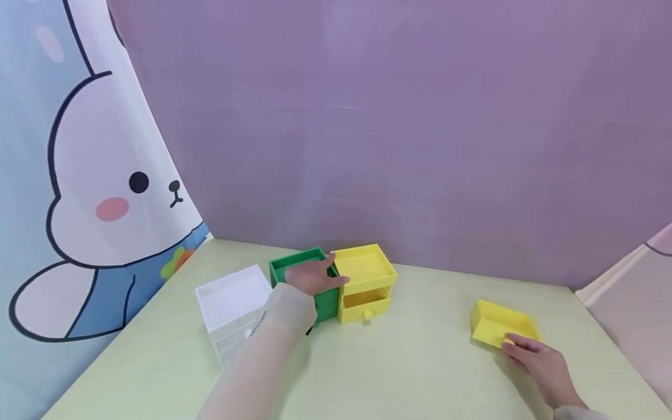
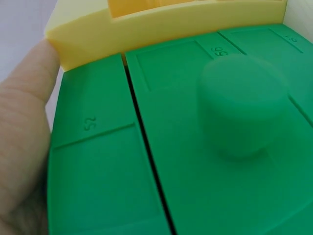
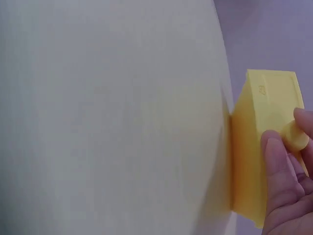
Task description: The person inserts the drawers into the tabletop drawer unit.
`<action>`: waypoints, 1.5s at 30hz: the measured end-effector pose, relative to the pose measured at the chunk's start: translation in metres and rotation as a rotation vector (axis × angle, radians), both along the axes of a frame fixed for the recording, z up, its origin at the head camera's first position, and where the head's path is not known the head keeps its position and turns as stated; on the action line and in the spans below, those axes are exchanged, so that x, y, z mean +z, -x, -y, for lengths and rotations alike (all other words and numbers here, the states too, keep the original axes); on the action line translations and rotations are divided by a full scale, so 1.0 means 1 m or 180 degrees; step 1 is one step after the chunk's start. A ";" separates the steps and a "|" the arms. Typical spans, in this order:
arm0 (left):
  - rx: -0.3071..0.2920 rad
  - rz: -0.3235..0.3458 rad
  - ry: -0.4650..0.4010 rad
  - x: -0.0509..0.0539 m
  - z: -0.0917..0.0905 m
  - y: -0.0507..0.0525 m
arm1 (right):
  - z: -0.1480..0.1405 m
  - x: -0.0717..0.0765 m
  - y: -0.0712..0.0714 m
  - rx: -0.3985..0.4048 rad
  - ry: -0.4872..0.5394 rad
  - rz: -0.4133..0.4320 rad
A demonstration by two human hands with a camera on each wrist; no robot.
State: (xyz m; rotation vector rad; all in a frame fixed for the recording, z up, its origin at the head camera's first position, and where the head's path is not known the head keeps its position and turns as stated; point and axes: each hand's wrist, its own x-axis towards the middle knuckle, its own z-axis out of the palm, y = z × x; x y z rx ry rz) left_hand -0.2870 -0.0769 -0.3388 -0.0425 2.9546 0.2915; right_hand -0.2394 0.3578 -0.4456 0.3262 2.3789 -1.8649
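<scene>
Over the green drawer unit (image 1: 328, 303) lies my left hand (image 1: 310, 276), its thumb and a finger reaching across to the near left part of the yellow drawer unit (image 1: 364, 268). In the left wrist view the thumb (image 2: 29, 78) touches a yellow corner beside the green fronts, which carry a round green knob (image 2: 239, 107). The yellow unit has a gap above its lower drawer (image 1: 366, 309). Far to the right, my right hand (image 1: 543, 364) pinches the knob of a separate yellow drawer (image 1: 496, 326), which is tilted and hollow.
A white drawer unit (image 1: 233, 297) stands left of the green one. All the units are on a pale table (image 1: 409, 361). A purple cloth wall (image 1: 394, 146) rises behind, and a printed rabbit curtain (image 1: 105, 163) hangs at the left.
</scene>
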 end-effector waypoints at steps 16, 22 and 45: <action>-0.0081 0.0001 -0.0077 0.003 0.000 -0.001 | 0.033 0.016 -0.016 0.0010 -0.0863 -0.0613; -0.0062 0.0020 -0.0065 0.004 0.001 -0.001 | 0.064 0.022 -0.012 0.0002 -0.0558 -0.0799; -0.0053 0.0140 -0.0225 0.004 0.005 -0.001 | 0.153 0.020 -0.017 0.1043 -0.0441 -0.1064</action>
